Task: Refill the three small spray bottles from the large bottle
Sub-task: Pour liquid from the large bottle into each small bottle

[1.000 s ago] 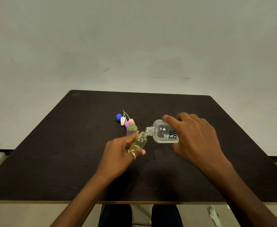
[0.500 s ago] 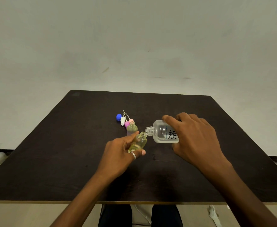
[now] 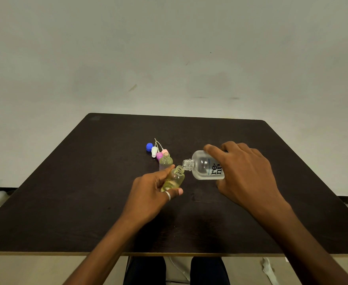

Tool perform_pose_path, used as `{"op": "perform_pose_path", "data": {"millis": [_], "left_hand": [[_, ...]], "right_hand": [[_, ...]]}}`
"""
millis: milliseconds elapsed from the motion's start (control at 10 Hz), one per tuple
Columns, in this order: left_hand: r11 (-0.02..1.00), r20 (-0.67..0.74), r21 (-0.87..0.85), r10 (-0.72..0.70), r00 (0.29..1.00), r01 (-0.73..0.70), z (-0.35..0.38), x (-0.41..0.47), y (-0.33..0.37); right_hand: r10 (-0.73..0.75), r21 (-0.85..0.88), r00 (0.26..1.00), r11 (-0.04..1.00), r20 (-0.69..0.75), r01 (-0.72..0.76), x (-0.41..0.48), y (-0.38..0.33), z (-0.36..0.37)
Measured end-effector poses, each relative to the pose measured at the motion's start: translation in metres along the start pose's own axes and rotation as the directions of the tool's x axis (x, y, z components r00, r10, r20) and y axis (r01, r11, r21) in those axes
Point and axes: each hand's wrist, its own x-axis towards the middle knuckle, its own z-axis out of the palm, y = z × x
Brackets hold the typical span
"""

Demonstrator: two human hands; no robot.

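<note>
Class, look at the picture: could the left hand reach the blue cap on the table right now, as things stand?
Probably not freely. The left hand is wrapped around a small bottle being filled from the large bottle. The blue cap lies just beyond, with nothing blocking the path, but the hand is occupied.

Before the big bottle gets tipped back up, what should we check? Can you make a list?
1. Large bottle mouth lined up over the small bottle mouth: ok, the necks meet.
2. Left hand grip on the small bottle: ok, fingers wrap it, tilted.
3. Right hand grip on the large bottle: ok.
4. Small bottle full enough: cannot tell; yellowish liquid shows inside.
5. Spills on the table: cannot tell on the dark top.
6. Spray caps within reach: ok, lying beside the other open small bottle.
</note>
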Motion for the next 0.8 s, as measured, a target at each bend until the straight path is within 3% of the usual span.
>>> {"op": "perform_pose_path", "data": {"millis": [800], "left_hand": [[1.0, 0.013, 0.01, -0.002, 1.0, 0.002, 0.0001, 0.0, -0.0001]], "right_hand": [[0.0, -0.011, 1.0, 1.0, 0.0, 0.0, 0.0003, 0.0, 0.0008]]}}
